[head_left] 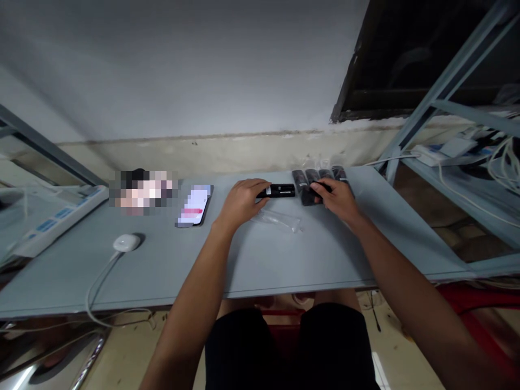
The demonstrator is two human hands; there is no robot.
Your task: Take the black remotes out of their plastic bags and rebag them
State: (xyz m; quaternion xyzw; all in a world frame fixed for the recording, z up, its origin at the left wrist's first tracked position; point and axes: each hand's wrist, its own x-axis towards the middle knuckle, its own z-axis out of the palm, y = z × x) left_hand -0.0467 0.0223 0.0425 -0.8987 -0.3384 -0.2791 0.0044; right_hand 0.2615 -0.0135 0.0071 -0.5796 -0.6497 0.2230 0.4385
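Note:
My left hand [244,201] is closed on one end of a slim black remote control [282,190]. It lies with a white label and what looks like an open battery bay facing up. My right hand [338,198] pinches a small dark piece [320,187], perhaps a cover; its shape is mostly hidden by the fingers. Just behind that hand, several black remotes in clear plastic sleeves [301,184] lie side by side. An empty clear plastic sleeve [280,220] rests on the table in front of the left hand.
On the grey table [284,265] a lit phone [195,206] lies left of my hands. Farther left are a white charger [127,242] with its cable and a blurred-out object [142,190]. Power strips [60,222] and metal shelf frames [442,81] flank the table; a wall stands behind.

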